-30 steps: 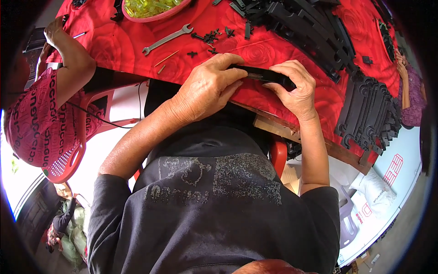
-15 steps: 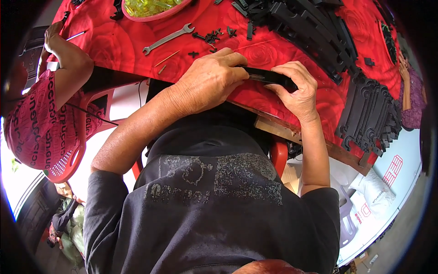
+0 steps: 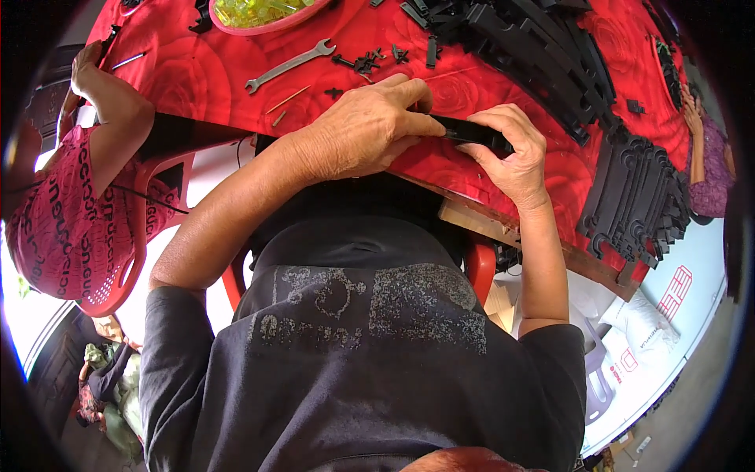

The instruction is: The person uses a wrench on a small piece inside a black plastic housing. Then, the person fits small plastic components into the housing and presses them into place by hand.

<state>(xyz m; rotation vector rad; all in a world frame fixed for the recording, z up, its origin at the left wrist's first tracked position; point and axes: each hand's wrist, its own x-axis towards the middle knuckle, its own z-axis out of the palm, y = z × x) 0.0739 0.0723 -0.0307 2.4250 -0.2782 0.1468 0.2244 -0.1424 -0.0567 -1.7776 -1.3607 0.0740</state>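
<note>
A slim, glossy black plastic part (image 3: 460, 130) is held level above the near edge of the red-covered table. My right hand (image 3: 515, 145) grips its right end, with the fingers on the far side and the thumb on the near side. At its left end is my left hand (image 3: 377, 122), fingers curled and thumb pressed along the part. That hand hides the part's left end and whatever else may lie in its fingers. Beyond my left hand, small black plastic pieces (image 3: 368, 61) and an open-ended wrench (image 3: 291, 66) lie on the cloth.
Long black plastic strips (image 3: 527, 55) are heaped at the far right. A stack of similar black parts (image 3: 633, 197) lies near the right edge. A pink basket (image 3: 271, 30) holds yellow-green pieces. One person (image 3: 75, 212) sits at left, another (image 3: 712, 161) at far right.
My left hand has shifted slightly right along the black part, covering more of it. My right hand stays almost still. The person at left has leaned slightly farther left.
</note>
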